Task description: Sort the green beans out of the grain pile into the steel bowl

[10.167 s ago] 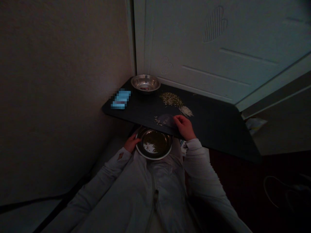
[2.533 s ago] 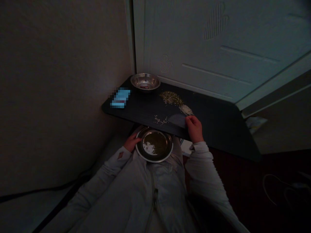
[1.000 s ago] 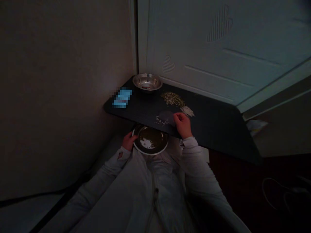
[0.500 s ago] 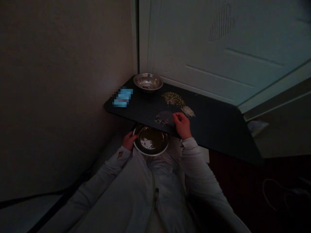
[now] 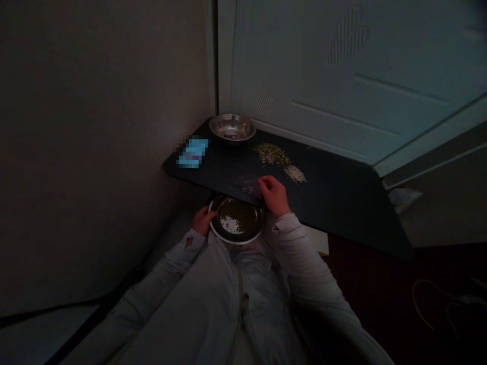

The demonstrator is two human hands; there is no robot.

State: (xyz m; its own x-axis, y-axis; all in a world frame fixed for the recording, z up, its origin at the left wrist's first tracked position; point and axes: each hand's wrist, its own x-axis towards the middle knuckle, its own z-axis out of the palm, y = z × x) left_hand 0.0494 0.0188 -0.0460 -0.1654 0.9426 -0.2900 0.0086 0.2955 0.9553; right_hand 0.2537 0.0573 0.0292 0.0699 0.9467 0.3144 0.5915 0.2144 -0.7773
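Note:
My left hand (image 5: pixel 203 220) grips the left rim of a metal bowl (image 5: pixel 236 239) on my lap, just under the table's front edge. Small green grains, like mung beans, lie on the bowl's bottom. My right hand (image 5: pixel 274 195) pinches a thin, see-through, rounded plastic sheet (image 5: pixel 243 180) low over the dark table (image 5: pixel 335 203). A few pale grains (image 5: pixel 248 188) lie at and under the sheet, partly seen through it. Farther back are a heap of mixed green and pale grains (image 5: pixel 272 154) and a smaller pile of white grains (image 5: pixel 296 174).
A second metal bowl (image 5: pixel 232 128) with a small dark red item inside stands at the table's back left corner. A blurred-out lit phone-like object (image 5: pixel 193 152) lies left of it. A wall and a white panel with hearts (image 5: pixel 350 35) bound the table. A cable (image 5: pixel 418 304) lies lower right.
My right hand has moved left with the plastic sheet, over the scattered pale grains. Since 2.5 s ago the lap bowl has shifted slightly left and up; my left hand keeps its hold.

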